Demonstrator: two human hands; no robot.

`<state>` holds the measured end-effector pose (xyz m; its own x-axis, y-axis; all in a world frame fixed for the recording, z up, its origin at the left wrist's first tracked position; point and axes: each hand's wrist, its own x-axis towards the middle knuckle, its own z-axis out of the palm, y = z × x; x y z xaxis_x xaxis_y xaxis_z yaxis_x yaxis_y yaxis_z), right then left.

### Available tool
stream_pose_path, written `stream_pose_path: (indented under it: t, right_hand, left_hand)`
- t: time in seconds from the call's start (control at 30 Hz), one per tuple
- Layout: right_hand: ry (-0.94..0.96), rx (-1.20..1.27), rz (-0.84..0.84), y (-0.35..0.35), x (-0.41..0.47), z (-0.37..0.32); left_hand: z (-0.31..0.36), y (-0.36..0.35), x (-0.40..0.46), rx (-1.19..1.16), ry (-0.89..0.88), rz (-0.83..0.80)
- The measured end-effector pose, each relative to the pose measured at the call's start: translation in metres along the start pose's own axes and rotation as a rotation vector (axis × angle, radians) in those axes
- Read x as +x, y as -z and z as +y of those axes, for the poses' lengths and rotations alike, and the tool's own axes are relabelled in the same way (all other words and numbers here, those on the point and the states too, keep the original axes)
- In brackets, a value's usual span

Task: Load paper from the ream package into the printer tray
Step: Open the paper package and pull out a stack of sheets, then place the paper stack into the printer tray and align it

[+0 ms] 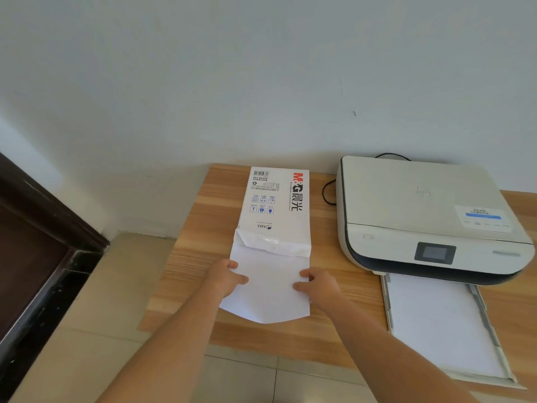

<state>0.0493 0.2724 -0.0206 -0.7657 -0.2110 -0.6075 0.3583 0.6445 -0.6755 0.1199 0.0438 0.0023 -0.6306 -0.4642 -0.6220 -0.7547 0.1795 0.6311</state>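
A white ream package [274, 199] with red and black print lies on the wooden table [203, 251], its near end torn open. A stack of white paper [270, 289] sticks out of that end toward me. My left hand [225, 279] grips the stack's left edge and my right hand [318, 286] grips its right edge. To the right stands a white printer [421, 210]. Its tray [488, 314] is pulled out toward me with white sheets [436, 321] lying in it.
A black cable [327, 190] runs behind the printer near the wall. Left of the table are a tiled floor [96, 315] and a dark wooden door frame [43, 228]. The table's front edge lies just under my forearms.
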Motion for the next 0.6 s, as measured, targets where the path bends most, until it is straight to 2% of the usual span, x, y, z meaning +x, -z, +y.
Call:
stream_pose_path:
  t: [0.33,0.6]
  right_hand:
    - [-0.009,-0.039,0.105,-0.005,-0.053,-0.024]
    - [0.015,-0.105,0.084,-0.006,-0.096,-0.043]
  left_hand:
    - [0.000,0.028,-0.034,0.039,-0.095,-0.052]
    - [0.004,0.057,-0.066,0.093,-0.182,-0.044]
